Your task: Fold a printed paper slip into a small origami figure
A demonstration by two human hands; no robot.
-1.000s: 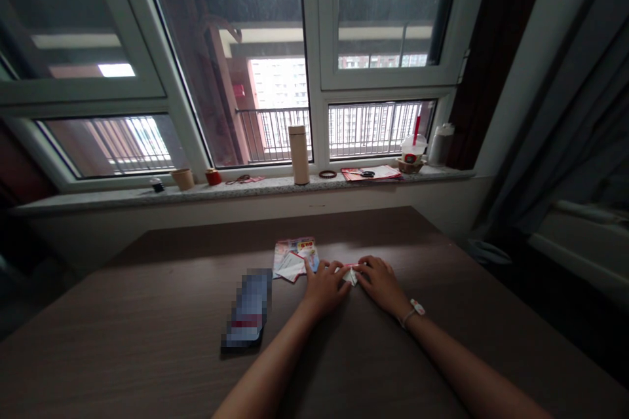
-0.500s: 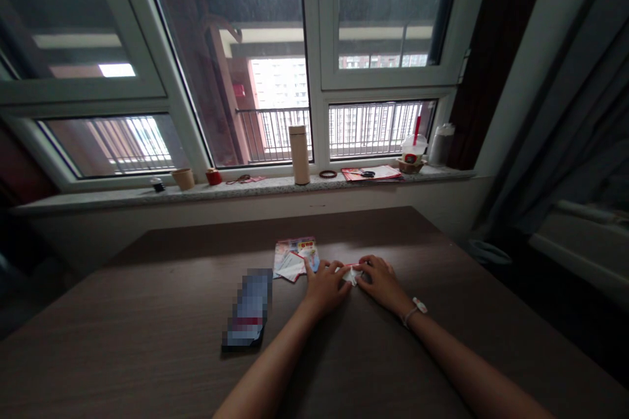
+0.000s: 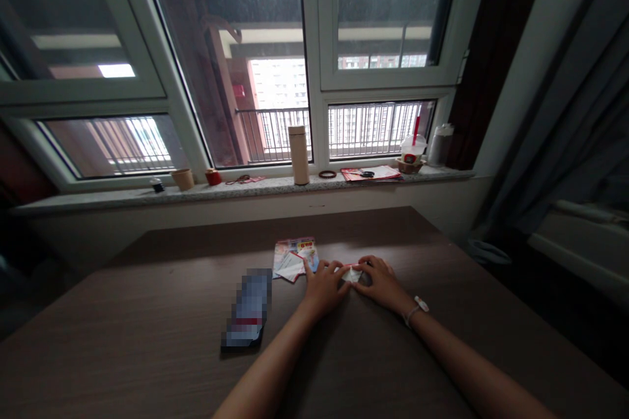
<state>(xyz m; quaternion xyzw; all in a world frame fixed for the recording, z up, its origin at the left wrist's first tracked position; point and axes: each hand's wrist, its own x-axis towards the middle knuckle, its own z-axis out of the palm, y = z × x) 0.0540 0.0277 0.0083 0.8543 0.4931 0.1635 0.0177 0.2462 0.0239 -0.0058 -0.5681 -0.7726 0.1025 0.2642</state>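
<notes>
My left hand [image 3: 324,288] and right hand [image 3: 383,285] cover most of the folded paper [image 3: 352,273], so I can't make out its folds or exactly how I'm holding it. The flat rectangular object [image 3: 247,308] beside them is pixelated past recognising. The print on the leaflets [image 3: 295,259] is too small to read, and the upper sheets partly hide the lower ones. My forearms [image 3: 265,376] and the table [image 3: 122,340] run off the bottom edge. On the windowsill [image 3: 246,188], the small dark object [image 3: 157,186] is too tiny to name, and the band [image 3: 417,306] on my right wrist shows no readable detail.
</notes>
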